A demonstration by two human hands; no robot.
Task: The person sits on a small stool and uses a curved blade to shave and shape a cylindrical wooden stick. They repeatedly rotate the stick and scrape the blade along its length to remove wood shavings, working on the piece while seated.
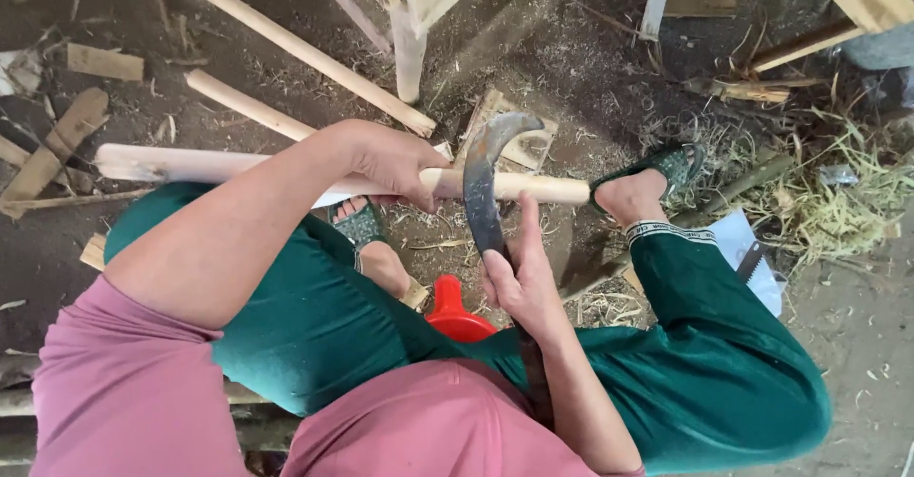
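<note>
- Head view: the left hand (pixel 392 160) is closed around a pale wooden pole (pixel 238 165), which lies across the person's lap and runs out past both hands.
- The far end of the pole, beyond the right hand, rests against the right foot in a green sandal (pixel 666 168).
- The right hand (pixel 519 277) is wrapped around the lower part of a curved knife (pixel 484 182), thumb up along the metal; whether it holds bare blade or handle there cannot be told.
- The dark, rusty blade rises from the right hand, crosses over the pole just beside the left hand, and hooks over at its tip on the far side of the pole.
- The other foot, in a matching sandal (pixel 360 224), sits below the left hand, under the pole.
- A red plastic thing (pixel 453 313) lies on the ground between the knees, just beside the right wrist.
- Two more peeled sticks (pixel 305 53) lie on the dirt floor (pixel 571 58) beyond the left hand, well apart from it.
- Wood shavings and straw (pixel 828 206) are scattered on the ground out past the right foot.
- A saw (pixel 747 260) lies beside the right knee on a white sheet.
</note>
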